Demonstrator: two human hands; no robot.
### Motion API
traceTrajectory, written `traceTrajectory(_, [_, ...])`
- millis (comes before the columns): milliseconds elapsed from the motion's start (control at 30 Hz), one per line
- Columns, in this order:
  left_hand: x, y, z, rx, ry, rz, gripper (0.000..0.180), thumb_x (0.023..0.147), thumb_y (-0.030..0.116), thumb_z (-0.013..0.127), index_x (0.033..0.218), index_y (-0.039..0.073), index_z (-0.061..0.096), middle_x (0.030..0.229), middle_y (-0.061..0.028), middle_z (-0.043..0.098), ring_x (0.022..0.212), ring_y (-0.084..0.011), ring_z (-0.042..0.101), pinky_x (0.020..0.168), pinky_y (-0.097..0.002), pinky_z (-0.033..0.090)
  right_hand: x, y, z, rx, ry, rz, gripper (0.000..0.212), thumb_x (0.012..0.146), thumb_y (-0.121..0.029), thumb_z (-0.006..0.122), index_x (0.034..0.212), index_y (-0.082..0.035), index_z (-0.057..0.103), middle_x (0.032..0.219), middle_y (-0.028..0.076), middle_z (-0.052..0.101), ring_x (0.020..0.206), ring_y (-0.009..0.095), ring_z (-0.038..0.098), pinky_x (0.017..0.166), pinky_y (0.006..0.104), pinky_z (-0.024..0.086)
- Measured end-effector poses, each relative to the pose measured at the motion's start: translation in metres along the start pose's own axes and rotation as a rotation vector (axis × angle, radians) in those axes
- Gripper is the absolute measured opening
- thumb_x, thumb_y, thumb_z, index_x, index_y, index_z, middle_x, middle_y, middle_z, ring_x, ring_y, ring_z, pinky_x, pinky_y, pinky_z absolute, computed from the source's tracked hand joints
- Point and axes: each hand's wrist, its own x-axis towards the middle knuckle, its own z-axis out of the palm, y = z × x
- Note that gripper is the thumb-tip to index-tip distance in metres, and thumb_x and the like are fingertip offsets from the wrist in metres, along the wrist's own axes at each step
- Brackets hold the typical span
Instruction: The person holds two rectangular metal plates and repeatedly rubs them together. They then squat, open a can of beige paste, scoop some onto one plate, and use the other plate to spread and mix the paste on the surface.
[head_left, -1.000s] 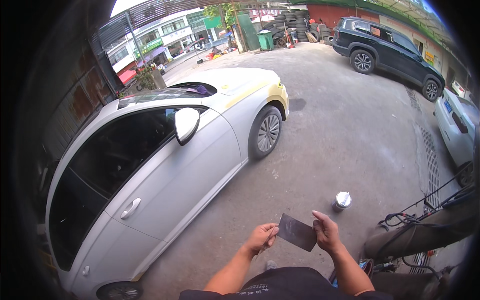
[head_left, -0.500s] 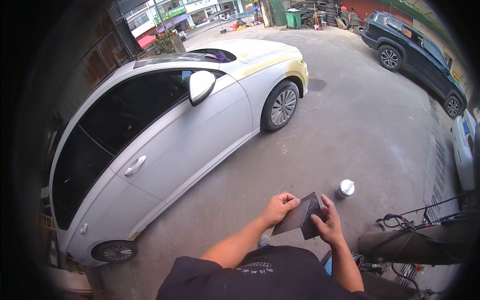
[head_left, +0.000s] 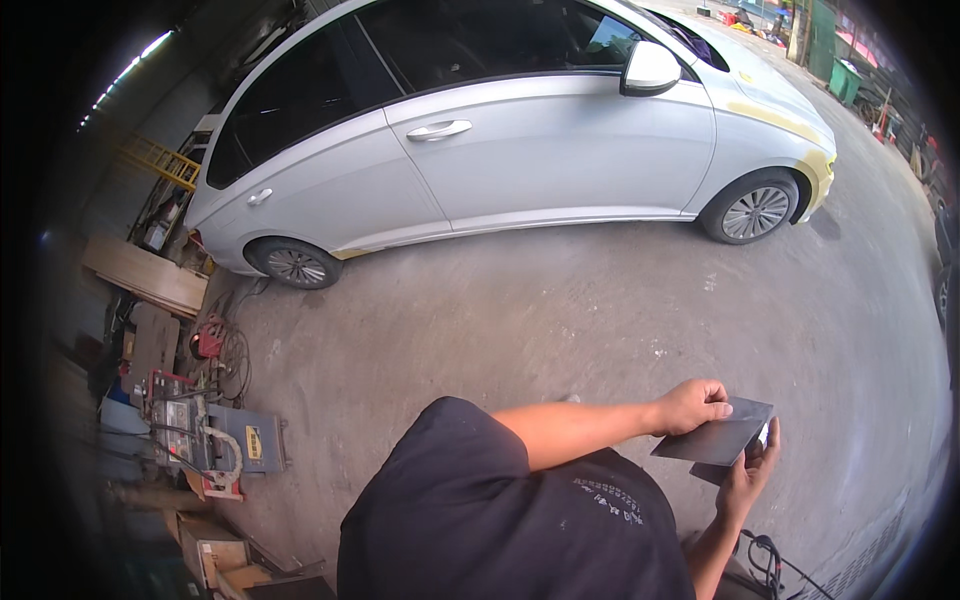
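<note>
Both hands are out in front of me, at the lower right of the view, on a dark grey sheet of sandpaper (head_left: 712,440) bent along a fold. My left hand (head_left: 692,407) pinches its upper edge between thumb and fingers. From below, my right hand (head_left: 752,474) grips the other side, thumb near the fold and fingers behind it. The lower flap hangs partly hidden under the upper one. Beyond the hands stands a white car (head_left: 560,150), side-on, with yellowish patches on its front fender and bumper.
Grey concrete floor (head_left: 480,320) lies between me and the car. At the left are a grey machine (head_left: 255,440) with hoses, a red tool (head_left: 208,340) with a cable, wooden boards (head_left: 150,275) and a yellow ladder (head_left: 160,160). Dark cables (head_left: 768,560) lie near my right forearm.
The view has swung to the left, bringing in the machine and boards, while the metal can and dark car's body left view. Both hands still hold the sandpaper, its flaps turned somewhat.
</note>
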Motion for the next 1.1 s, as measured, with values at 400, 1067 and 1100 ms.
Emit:
traceTrajectory(400, [-0.004,-0.007,-0.033,-0.111,0.108,-0.118,0.019,0.097,0.023,0.060,0.102,0.005,0.062,0.083,0.0017,0.062,0.072,-0.0050,0.054,0.064,-0.0230,0.047,0.024,-0.008,0.019,-0.098,-0.156,0.099,0.074,0.088,0.007,0.055,0.152,-0.007,0.022,0.125,0.013,0.051,0.109,0.018,0.055,0.094,0.0315,0.046])
traceTrajectory(1067, [0.148,0.027,-0.071,-0.001,-0.310,-0.212,0.018,0.101,0.023,0.054,0.088,0.010,0.055,0.068,0.0062,0.049,0.059,-0.0013,0.039,0.052,-0.0197,0.033,0.196,0.016,0.033,-0.107,0.580,-0.042,0.075,0.088,0.005,0.054,0.152,-0.002,0.014,0.123,0.014,0.050,0.111,0.017,0.053,0.097,0.0307,0.044])
traceTrajectory(1100, [0.154,0.029,-0.070,0.012,-0.353,-0.199,0.019,0.101,0.023,0.054,0.087,0.010,0.055,0.068,0.0061,0.049,0.059,-0.0015,0.039,0.052,-0.0197,0.033,0.204,0.015,0.026,-0.147,0.654,-0.077,0.075,0.089,0.005,0.053,0.152,-0.002,0.015,0.124,0.014,0.050,0.111,0.017,0.053,0.097,0.0308,0.044])
